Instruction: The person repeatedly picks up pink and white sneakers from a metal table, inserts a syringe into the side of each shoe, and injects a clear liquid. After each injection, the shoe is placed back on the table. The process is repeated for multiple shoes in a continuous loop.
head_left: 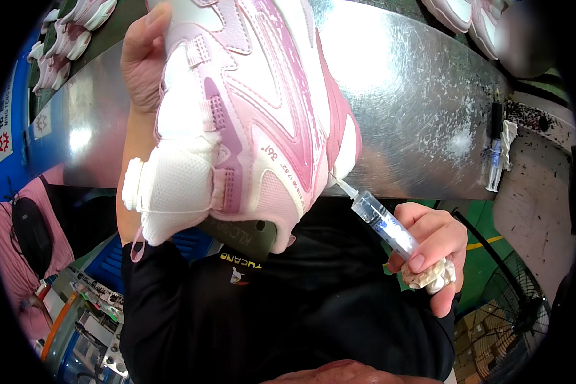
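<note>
A pink and white sports shoe (pixel 253 121) is tilted above the metal bench, its collar toward me. A white dial knob (pixel 133 184) sits at its tongue, and a dark green piece (pixel 240 235) shows in its opening. My left hand (pixel 145 61) grips the shoe by its far end. Between the fingers of my right hand (pixel 440 237) is a clear syringe (pixel 385 224) with bluish content. Its thin tip meets the seam between upper and sole near the heel. The same hand also holds a crumpled whitish wad (pixel 432 276) against the syringe.
The shiny metal bench (pixel 403 109) is scuffed at its right. Another syringe (pixel 495 157) lies there beside a crumpled white strip (pixel 509 144). More pink and white shoes stand at far left (pixel 70 41) and far right (pixel 470 22). A floor fan (pixel 509 307) is at lower right.
</note>
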The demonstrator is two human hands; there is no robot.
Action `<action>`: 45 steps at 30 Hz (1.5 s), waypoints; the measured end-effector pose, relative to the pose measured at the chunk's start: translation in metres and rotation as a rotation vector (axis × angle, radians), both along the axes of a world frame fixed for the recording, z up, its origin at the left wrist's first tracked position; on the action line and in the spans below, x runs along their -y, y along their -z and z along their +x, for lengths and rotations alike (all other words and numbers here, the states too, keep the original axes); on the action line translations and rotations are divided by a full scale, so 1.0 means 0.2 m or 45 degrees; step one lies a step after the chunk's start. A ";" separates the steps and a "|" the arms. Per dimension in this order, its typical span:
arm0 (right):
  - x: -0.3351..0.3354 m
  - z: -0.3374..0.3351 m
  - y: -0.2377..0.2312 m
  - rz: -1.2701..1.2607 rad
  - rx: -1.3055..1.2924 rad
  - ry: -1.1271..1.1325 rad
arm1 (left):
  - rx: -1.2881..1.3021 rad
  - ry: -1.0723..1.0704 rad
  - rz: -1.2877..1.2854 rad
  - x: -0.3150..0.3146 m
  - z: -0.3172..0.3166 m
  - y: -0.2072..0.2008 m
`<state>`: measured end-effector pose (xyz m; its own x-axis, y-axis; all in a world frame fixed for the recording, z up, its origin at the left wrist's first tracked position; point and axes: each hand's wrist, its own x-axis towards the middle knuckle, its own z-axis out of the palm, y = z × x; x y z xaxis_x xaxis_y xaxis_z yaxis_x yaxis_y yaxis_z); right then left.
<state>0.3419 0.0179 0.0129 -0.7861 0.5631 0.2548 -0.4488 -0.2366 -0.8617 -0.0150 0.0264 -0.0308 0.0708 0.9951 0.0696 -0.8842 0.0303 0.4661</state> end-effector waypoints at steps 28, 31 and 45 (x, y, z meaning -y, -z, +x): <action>0.07 0.03 0.08 0.258 0.056 0.083 | -0.215 -0.115 -0.383 0.05 0.08 -0.09; 0.09 0.02 0.10 0.292 0.042 0.126 | -0.290 -0.121 -0.521 0.08 0.08 -0.15; 0.04 -0.06 0.16 0.358 0.113 0.182 | -2.455 -0.497 0.546 0.43 0.07 -0.31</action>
<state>0.3308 0.0091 -0.0181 -0.7300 0.5870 0.3500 -0.3807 0.0760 -0.9216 -0.0011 -0.0599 0.0314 0.1544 0.9152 0.3723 0.7558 -0.3521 0.5521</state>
